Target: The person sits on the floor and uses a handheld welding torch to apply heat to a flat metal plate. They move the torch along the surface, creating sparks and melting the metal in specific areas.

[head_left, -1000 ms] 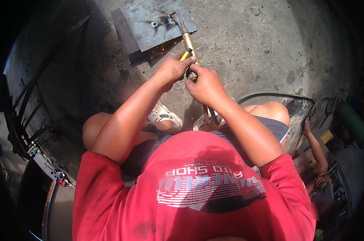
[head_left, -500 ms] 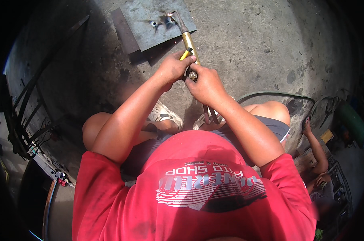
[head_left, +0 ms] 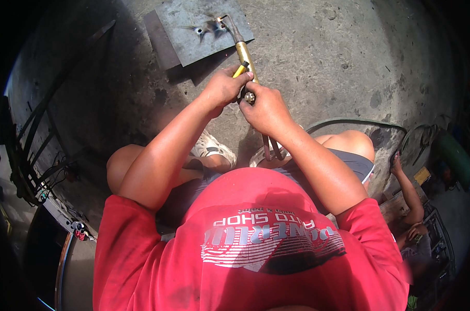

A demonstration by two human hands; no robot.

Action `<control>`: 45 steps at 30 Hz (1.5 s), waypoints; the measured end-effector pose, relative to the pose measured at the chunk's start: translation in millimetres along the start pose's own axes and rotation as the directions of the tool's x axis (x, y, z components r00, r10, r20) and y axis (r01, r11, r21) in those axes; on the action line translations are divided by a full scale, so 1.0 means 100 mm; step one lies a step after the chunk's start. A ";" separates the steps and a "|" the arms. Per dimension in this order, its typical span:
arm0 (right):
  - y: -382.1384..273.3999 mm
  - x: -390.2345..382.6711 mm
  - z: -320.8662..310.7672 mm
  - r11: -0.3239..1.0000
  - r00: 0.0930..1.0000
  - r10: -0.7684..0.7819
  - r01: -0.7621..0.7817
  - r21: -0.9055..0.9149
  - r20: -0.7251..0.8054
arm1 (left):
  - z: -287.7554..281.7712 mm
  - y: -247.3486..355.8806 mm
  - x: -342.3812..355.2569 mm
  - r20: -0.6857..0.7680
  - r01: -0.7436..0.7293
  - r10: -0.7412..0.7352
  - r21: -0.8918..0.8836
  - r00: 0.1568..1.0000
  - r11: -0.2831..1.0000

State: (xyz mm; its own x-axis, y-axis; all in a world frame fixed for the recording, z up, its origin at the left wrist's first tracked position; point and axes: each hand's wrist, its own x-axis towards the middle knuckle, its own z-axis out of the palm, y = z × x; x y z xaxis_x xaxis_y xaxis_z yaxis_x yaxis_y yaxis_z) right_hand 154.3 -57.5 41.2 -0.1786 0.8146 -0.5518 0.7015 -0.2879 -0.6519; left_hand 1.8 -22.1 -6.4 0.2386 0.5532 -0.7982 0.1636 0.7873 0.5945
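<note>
My left hand is closed on a brass cutting torch and a slim yellow piece with a black end alongside it. My right hand grips the torch's lower end by a metal valve knob. The bent tip reaches a glowing spot on a grey metal plate, right of a scorched hole. A darker plate lies partly beneath the grey one, on the concrete floor.
Hoses run rightward to a green cylinder. Another person's arm shows at lower right. Dark bars and cables are at the left. My shod feet and bent knees are below the torch.
The sparks below the plate have mostly gone since a second ago. My hands and the torch stay in nearly the same position.
</note>
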 end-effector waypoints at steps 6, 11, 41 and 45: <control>0.02 0.00 0.01 1.000 1.000 -0.009 0.009 -0.015 0.000 | -0.01 0.03 -0.01 0.013 0.019 -0.020 0.016 1.000 1.000; -0.01 -0.01 -0.01 1.000 1.000 -0.005 0.005 -0.018 0.007 | 0.01 0.03 -0.03 -0.015 0.015 -0.015 0.016 1.000 1.000; -0.03 0.03 0.00 1.000 1.000 -0.002 0.002 -0.027 0.002 | -0.01 0.06 -0.03 -0.040 -0.022 0.021 -0.027 0.999 0.999; -0.03 0.04 0.01 1.000 1.000 0.007 -0.007 -0.013 0.002 | -0.04 0.04 0.01 -0.016 -0.005 0.004 -0.040 1.000 0.999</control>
State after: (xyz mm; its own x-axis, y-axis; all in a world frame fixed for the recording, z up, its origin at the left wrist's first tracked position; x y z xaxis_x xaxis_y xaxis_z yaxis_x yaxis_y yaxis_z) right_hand 151.3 -53.4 40.3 -0.1752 0.8116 -0.5573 0.7117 -0.2867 -0.6413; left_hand -1.1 -17.6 -5.4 0.2240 0.5605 -0.7973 0.1237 0.7951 0.5937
